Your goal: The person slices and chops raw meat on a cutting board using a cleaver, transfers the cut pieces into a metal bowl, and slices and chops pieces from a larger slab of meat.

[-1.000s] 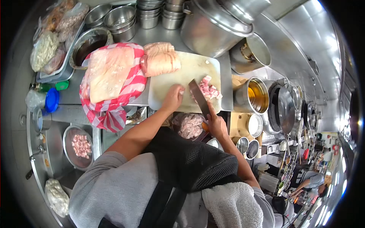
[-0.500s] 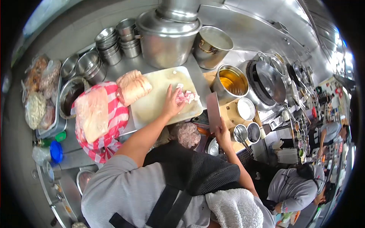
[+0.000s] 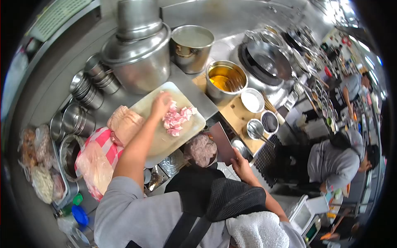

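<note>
Knife [image 3: 222,142], just the one, is clamped by its handle in the right hand [image 3: 242,165], its blade clear of the board. Just left of that hand I see one heap of pale meat [image 3: 200,149], lower than the board.

Farther off, the left hand [image 3: 162,104] is over the one cutting board [image 3: 165,142]; whether its fingers are apart or pinching something, I cannot tell. Just right of it lies one pile of cut meat [image 3: 175,120], too jumbled to count. Left of that wrist, one thick slab [image 3: 124,124] looks whole, so I'd judge the cutting partway along.

Beyond the left hand stands one big lidded pot [image 3: 136,72]; beyond the right, one pot of yellow liquid [image 3: 218,96]. Well right of that hand are two people [image 3: 339,163].
</note>
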Action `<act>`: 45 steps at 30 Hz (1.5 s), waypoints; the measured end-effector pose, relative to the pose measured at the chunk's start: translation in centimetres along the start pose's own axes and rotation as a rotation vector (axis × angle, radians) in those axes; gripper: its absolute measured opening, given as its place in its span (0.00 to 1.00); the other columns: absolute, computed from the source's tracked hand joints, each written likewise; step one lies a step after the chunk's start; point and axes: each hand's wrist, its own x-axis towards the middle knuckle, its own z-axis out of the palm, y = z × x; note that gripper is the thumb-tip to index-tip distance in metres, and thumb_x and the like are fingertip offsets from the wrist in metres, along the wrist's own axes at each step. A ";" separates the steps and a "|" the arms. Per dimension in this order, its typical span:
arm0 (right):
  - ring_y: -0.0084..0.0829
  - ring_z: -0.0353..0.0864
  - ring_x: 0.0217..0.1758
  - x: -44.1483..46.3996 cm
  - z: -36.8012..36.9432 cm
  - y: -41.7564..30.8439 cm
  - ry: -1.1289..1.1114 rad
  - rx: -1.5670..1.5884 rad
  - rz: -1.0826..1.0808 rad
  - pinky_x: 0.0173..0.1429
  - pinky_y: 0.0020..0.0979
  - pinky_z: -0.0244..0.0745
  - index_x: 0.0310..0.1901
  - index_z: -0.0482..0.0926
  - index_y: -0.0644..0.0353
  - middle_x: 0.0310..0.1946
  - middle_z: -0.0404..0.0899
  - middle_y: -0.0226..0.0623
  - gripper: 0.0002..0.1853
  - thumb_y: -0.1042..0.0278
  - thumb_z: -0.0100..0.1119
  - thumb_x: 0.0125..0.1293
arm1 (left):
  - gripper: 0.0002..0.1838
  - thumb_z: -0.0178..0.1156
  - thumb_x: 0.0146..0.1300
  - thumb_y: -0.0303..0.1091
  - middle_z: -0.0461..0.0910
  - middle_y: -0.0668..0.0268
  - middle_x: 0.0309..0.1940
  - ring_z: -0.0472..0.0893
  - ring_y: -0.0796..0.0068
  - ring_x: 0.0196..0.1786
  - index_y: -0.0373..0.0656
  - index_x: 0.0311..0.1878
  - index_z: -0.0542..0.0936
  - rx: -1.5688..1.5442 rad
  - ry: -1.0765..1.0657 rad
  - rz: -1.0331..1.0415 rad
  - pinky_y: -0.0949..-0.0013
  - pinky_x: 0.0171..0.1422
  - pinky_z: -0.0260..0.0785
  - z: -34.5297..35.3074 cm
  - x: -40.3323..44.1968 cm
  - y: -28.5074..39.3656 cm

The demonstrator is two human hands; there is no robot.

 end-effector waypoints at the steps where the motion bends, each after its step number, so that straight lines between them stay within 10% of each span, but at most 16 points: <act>1: 0.60 0.94 0.56 -0.4 -0.6 -0.7 0.025 0.020 0.015 0.59 0.46 0.84 0.87 0.64 0.47 0.51 0.91 0.62 0.35 0.71 0.61 0.83 | 0.16 0.71 0.68 0.31 0.89 0.50 0.57 0.86 0.44 0.64 0.37 0.57 0.88 0.102 0.080 0.079 0.50 0.75 0.77 -0.4 1.8 -1.0; 5: 0.47 0.93 0.47 -3.8 -0.4 1.3 0.190 0.004 -0.104 0.54 0.44 0.83 0.87 0.64 0.46 0.54 0.90 0.60 0.34 0.67 0.62 0.84 | 0.15 0.65 0.64 0.23 0.87 0.43 0.52 0.83 0.37 0.60 0.37 0.54 0.90 0.277 -0.033 0.053 0.44 0.69 0.76 0.9 3.8 -5.9; 8: 0.51 0.91 0.47 -6.7 -1.2 0.0 0.134 0.025 0.193 0.57 0.49 0.84 0.88 0.63 0.45 0.58 0.89 0.60 0.34 0.66 0.60 0.85 | 0.07 0.64 0.66 0.21 0.86 0.47 0.45 0.84 0.39 0.53 0.36 0.44 0.89 0.187 -0.095 -0.004 0.45 0.61 0.77 4.0 3.1 -6.2; 9: 0.31 0.85 0.40 -7.4 -0.5 1.2 0.214 0.040 0.123 0.52 0.39 0.84 0.88 0.64 0.49 0.52 0.91 0.47 0.33 0.67 0.61 0.86 | 0.06 0.64 0.67 0.23 0.86 0.47 0.44 0.85 0.42 0.51 0.36 0.42 0.89 0.036 -0.106 0.045 0.46 0.59 0.78 5.4 2.7 -6.7; 12: 0.38 0.89 0.50 -9.2 0.7 3.2 0.284 -0.013 0.101 0.61 0.42 0.84 0.89 0.62 0.49 0.61 0.89 0.53 0.35 0.69 0.59 0.85 | 0.10 0.67 0.72 0.35 0.87 0.48 0.46 0.85 0.43 0.53 0.39 0.45 0.90 -0.061 -0.270 -0.192 0.49 0.65 0.78 7.6 2.3 -3.4; 14: 0.58 0.87 0.71 -9.2 0.0 1.8 0.219 0.025 0.244 0.74 0.50 0.81 0.90 0.59 0.49 0.67 0.85 0.61 0.37 0.67 0.59 0.84 | 0.17 0.72 0.71 0.45 0.87 0.52 0.54 0.83 0.47 0.61 0.41 0.50 0.91 0.290 -0.182 0.098 0.49 0.72 0.75 7.5 1.6 1.1; 21: 0.56 0.88 0.69 -7.0 0.2 -0.9 0.162 0.003 0.206 0.73 0.49 0.82 0.88 0.62 0.50 0.70 0.84 0.58 0.36 0.69 0.60 0.82 | 0.21 0.76 0.65 0.53 0.84 0.56 0.58 0.79 0.47 0.65 0.48 0.52 0.93 0.311 -0.250 0.097 0.45 0.73 0.73 7.2 0.4 8.1; 35: 0.55 0.92 0.61 -2.4 1.8 -2.0 0.063 -0.034 -0.025 0.67 0.51 0.82 0.88 0.61 0.49 0.58 0.91 0.56 0.35 0.68 0.58 0.84 | 0.13 0.74 0.58 0.32 0.85 0.56 0.52 0.83 0.46 0.61 0.41 0.45 0.87 0.021 -0.187 0.313 0.45 0.69 0.76 -0.1 -6.4 6.4; 41: 0.53 0.92 0.63 0.1 3.1 -1.6 0.068 0.136 -0.047 0.68 0.47 0.82 0.88 0.61 0.49 0.61 0.90 0.57 0.36 0.69 0.61 0.83 | 0.36 0.78 0.62 0.43 0.71 0.47 0.81 0.68 0.36 0.81 0.47 0.74 0.82 0.049 -0.130 0.305 0.38 0.87 0.60 -1.9 -11.8 6.5; 45: 0.33 0.87 0.65 3.8 5.6 2.0 0.056 0.274 -0.140 0.68 0.38 0.83 0.88 0.61 0.53 0.67 0.86 0.49 0.37 0.73 0.63 0.82 | 0.63 0.86 0.51 0.55 0.52 0.47 0.92 0.56 0.34 0.89 0.51 0.89 0.65 0.186 -0.195 0.236 0.29 0.90 0.50 -2.0 -12.9 7.1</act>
